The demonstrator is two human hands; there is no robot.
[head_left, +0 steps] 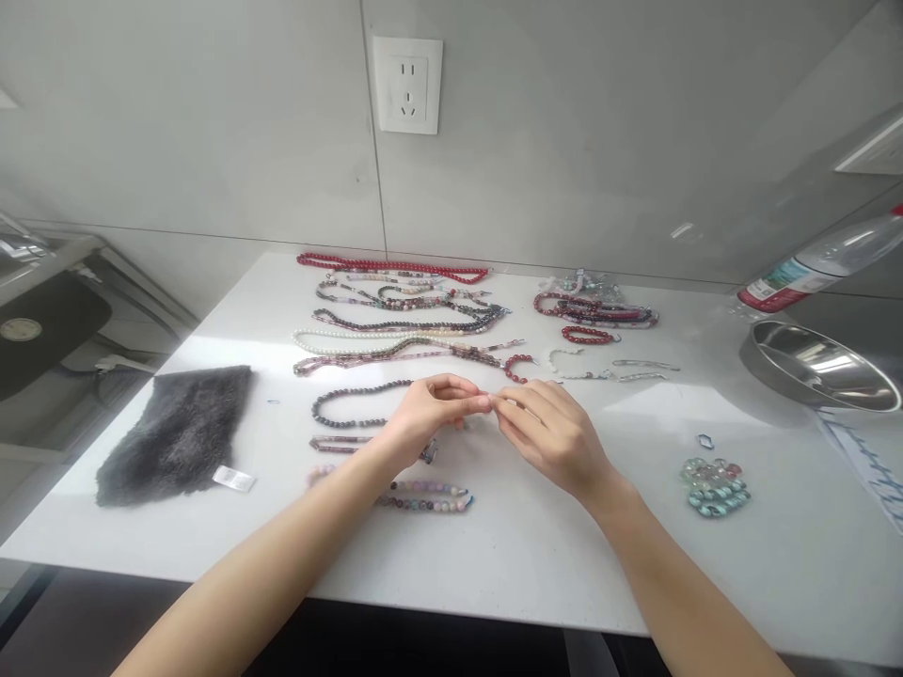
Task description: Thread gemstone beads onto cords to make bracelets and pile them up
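Over the middle of the white table, my left hand and my right hand meet fingertip to fingertip. Both are closed in a pinch. What lies between the fingertips is too small to make out. Below my left hand a few greenish and orange beads show, partly hidden by its fingers. A dark bead strand lies just left of that hand, and a pastel bead strand lies beneath the forearm. Beyond the hands rest a short red bead strand and a white bead strand.
A long red bead necklace and several other strands lie toward the wall. On the left is a dark furry cloth with a white tag. At right are turquoise beads, a metal bowl, a bottle and a notebook.
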